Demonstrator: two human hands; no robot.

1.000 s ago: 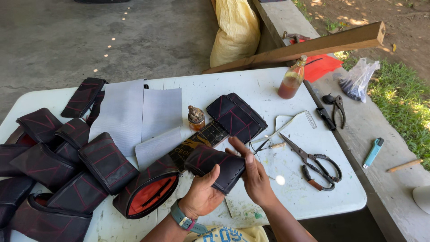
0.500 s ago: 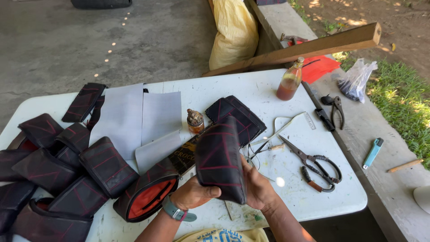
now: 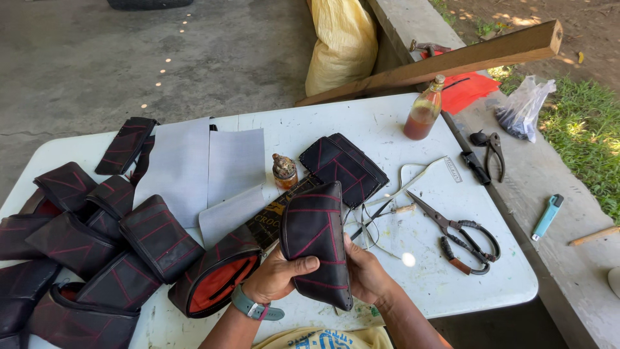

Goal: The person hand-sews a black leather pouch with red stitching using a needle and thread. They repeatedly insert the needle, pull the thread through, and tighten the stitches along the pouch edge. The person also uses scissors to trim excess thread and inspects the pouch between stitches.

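Since half a second ago the black pouch (image 3: 316,242) has been kept upright, barely shifted | long axis vertical, held above the surface (image 3: 420,271) | left hand (image 3: 278,278) fingers closed on its left edge | right hand (image 3: 365,274) fingers clasped behind its right edge.

Yellow sack (image 3: 341,42), bulging, upright, at 12 o'clock beyond the table. Clear plastic bag (image 3: 522,106) with dark contents, 2 o'clock on the ledge. Dark flat box (image 3: 279,210) with gold lettering, centre.
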